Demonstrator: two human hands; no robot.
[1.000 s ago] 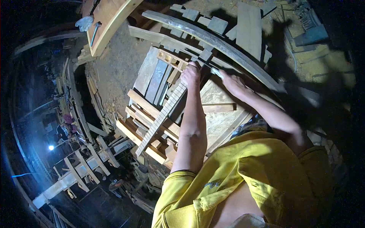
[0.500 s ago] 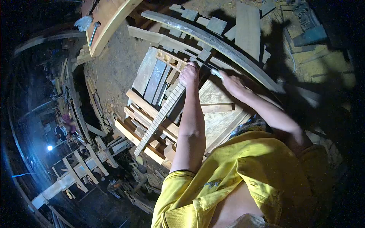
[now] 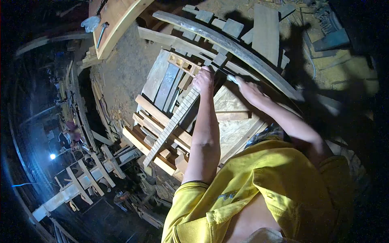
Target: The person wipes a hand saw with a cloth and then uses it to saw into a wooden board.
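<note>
My left hand (image 3: 203,79) is closed round the upper end of a long wooden strip (image 3: 170,126) marked with evenly spaced cross lines. The strip slants down to the left over several wooden bars (image 3: 152,110). To the right, my right hand (image 3: 250,90) is closed on the pale handle (image 3: 232,79) of a tool, whose thin dark blade points toward my left hand. The blade's tip is hard to make out. Beside my left hand is a wooden piece with square holes (image 3: 178,61).
A long curved beam (image 3: 227,42) crosses beyond my hands. Loose planks (image 3: 265,34) lie at the back. A wooden board with a bolt (image 3: 117,20) juts in at upper left. Another person (image 3: 72,134) is far off at left, near a bright lamp (image 3: 52,156).
My right hand and the tool have shifted slightly to the right. My left hand stays on the strip, almost in the same place.
</note>
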